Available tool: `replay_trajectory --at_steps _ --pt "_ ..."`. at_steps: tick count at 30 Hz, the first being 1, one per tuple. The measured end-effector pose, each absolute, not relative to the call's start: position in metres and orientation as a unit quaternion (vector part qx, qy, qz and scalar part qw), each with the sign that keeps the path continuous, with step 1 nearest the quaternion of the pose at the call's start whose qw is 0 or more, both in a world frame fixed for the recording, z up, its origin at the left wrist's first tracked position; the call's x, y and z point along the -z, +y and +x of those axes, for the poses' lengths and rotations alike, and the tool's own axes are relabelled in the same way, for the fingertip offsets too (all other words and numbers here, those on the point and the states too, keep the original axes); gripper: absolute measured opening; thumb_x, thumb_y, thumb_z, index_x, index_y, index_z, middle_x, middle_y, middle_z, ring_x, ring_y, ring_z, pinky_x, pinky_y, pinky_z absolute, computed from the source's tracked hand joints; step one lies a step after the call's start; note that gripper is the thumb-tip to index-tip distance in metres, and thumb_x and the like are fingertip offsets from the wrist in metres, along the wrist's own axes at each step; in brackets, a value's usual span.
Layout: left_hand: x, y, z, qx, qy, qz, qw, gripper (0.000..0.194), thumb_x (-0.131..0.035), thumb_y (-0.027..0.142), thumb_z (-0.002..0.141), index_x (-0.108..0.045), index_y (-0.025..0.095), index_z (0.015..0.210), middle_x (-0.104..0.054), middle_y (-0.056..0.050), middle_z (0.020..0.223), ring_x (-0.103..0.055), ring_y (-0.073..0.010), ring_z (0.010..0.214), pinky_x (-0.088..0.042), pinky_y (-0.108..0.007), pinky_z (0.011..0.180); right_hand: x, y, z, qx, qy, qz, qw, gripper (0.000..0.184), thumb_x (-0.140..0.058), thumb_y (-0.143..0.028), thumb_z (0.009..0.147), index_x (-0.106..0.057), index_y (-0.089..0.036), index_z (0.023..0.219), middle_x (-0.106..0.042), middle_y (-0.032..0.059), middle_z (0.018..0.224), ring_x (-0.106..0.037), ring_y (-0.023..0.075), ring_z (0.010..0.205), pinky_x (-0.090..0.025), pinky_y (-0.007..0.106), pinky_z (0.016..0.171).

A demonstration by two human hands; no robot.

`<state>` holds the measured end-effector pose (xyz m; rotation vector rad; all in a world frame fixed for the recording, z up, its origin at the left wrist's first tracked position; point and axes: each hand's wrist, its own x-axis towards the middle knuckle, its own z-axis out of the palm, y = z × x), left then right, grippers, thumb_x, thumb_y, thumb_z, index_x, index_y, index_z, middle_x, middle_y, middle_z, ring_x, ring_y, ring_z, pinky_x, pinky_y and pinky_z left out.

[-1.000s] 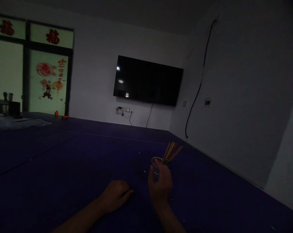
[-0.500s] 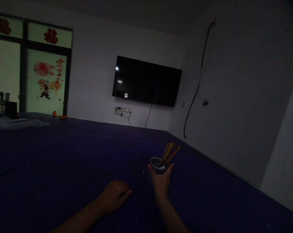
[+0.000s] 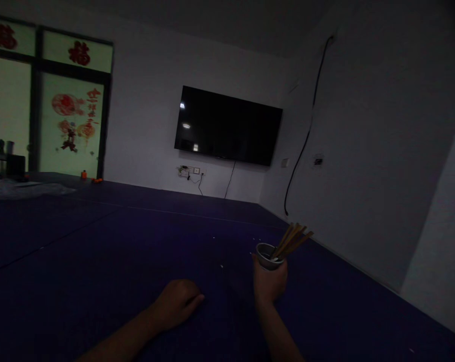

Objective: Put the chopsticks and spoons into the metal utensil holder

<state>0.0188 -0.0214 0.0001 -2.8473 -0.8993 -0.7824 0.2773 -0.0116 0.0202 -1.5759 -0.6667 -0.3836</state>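
A grey cup (image 3: 264, 256) with a pale rim is gripped by my right hand (image 3: 270, 284), the thumb at its left side and the other fingers largely hidden behind it. Several thin wooden sticks (image 3: 293, 240) stand in the cup and lean to the right; something whitish shows at their foot. My left hand (image 3: 179, 303) rests on the dark purple-blue surface (image 3: 155, 251), fingers curled in and thumb alongside. Whatever may be inside its curl is hidden.
Small white bits (image 3: 221, 266) lie scattered on the surface. At the far left are clear plastic sheeting (image 3: 27, 190), a dark box-like object (image 3: 15, 166) and small orange items (image 3: 96, 180). A wall-mounted television (image 3: 229, 125) and a hanging black cable (image 3: 306, 136) are beyond.
My right hand has carried the cup of sticks to the right, and its fingers now wrap further round it. My left hand has stayed nearly where it was.
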Motion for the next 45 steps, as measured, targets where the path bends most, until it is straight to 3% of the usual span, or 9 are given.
replay_trajectory --at_steps 17,23,27,29,31,33,37,40,45 --pt "-0.002 -0.023 0.018 0.265 -0.283 -0.922 0.023 0.046 -0.025 0.038 0.097 -0.057 0.017 0.071 -0.061 -0.003 0.068 -0.056 -0.0138 0.064 -0.037 -0.024 0.060 -0.006 -0.006 0.295 0.181 -0.217 -0.706 0.649 0.094 -0.069 -0.053 0.061 -0.035 -0.008 0.136 -0.052 0.0274 0.123 -0.049 0.0419 0.112 -0.038 0.051 0.088" --pt "-0.002 -0.023 0.019 0.258 -0.288 -0.922 0.012 0.043 -0.028 0.037 0.096 -0.058 0.018 0.072 -0.062 -0.003 0.069 -0.056 -0.0139 0.064 -0.038 -0.024 0.060 -0.022 -0.017 0.281 0.224 -0.228 -0.698 0.640 0.118 -0.068 -0.059 0.064 -0.008 0.004 0.143 -0.019 0.0383 0.141 -0.023 0.0476 0.130 -0.030 0.060 0.096" --pt "-0.001 -0.022 0.020 0.266 -0.289 -0.920 0.013 0.042 -0.028 0.035 0.096 -0.059 0.017 0.074 -0.064 -0.004 0.072 -0.059 -0.0150 0.068 -0.040 -0.024 0.062 -0.046 -0.032 0.256 0.322 -0.311 -0.632 0.632 0.115 -0.064 -0.061 0.069 -0.002 0.001 0.144 -0.009 0.0335 0.146 -0.013 0.0436 0.135 -0.025 0.061 0.100" --pt "-0.001 -0.023 0.020 0.265 -0.303 -0.915 0.010 0.040 -0.029 0.034 0.096 -0.059 0.018 0.076 -0.065 -0.004 0.073 -0.060 -0.0151 0.069 -0.042 -0.024 0.064 -0.050 -0.037 0.240 0.357 -0.384 -0.586 0.619 0.101 -0.059 -0.057 0.077 -0.007 -0.005 0.146 -0.017 0.0279 0.147 -0.020 0.0394 0.134 -0.029 0.059 0.099" --pt "-0.003 -0.023 0.020 0.278 -0.326 -0.904 0.001 0.035 -0.030 0.033 0.095 -0.060 0.019 0.085 -0.067 -0.004 0.078 -0.061 -0.0153 0.072 -0.043 -0.024 0.065 -0.045 -0.039 0.222 0.354 -0.521 -0.519 0.578 0.064 -0.049 -0.044 0.088 -0.029 -0.014 0.141 -0.041 0.0198 0.138 -0.039 0.0314 0.126 -0.037 0.051 0.096" --pt "-0.006 -0.024 0.019 0.304 -0.352 -0.885 -0.012 0.029 -0.032 0.032 0.094 -0.059 0.020 0.097 -0.069 -0.005 0.086 -0.063 -0.0162 0.076 -0.045 -0.024 0.066 -0.035 -0.040 0.206 0.303 -0.680 -0.443 0.500 0.035 -0.039 -0.032 0.094 -0.053 -0.020 0.124 -0.063 0.0108 0.114 -0.057 0.0221 0.106 -0.042 0.040 0.091" --pt "-0.009 -0.022 0.017 0.342 -0.381 -0.859 -0.031 0.028 -0.037 0.029 0.090 -0.055 0.021 0.110 -0.069 -0.005 0.096 -0.064 -0.0175 0.083 -0.047 -0.026 0.070 -0.020 -0.045 0.182 0.181 -0.802 -0.423 0.380 0.038 -0.032 -0.034 0.096 -0.067 -0.023 0.100 -0.071 0.0052 0.084 -0.065 0.0167 0.077 -0.047 0.028 0.073" --pt "-0.007 -0.019 0.016 0.339 -0.394 -0.854 -0.026 0.024 -0.038 0.029 0.089 -0.059 0.021 0.096 -0.070 -0.004 0.087 -0.064 -0.0170 0.077 -0.046 -0.025 0.065 -0.019 -0.048 0.177 0.142 -0.814 -0.446 0.344 0.041 -0.030 -0.038 0.096 -0.069 -0.024 0.094 -0.072 0.0037 0.079 -0.064 0.0158 0.068 -0.044 0.024 0.063" --pt "-0.002 -0.019 0.019 0.324 -0.371 -0.870 -0.004 0.027 -0.036 0.026 0.089 -0.058 0.019 0.074 -0.067 -0.003 0.069 -0.061 -0.0148 0.063 -0.042 -0.023 0.059 -0.017 -0.045 0.179 0.158 -0.802 -0.478 0.320 0.051 -0.029 -0.040 0.096 -0.063 -0.021 0.062 -0.066 0.0021 0.059 -0.061 0.0138 0.054 -0.035 0.023 0.051"
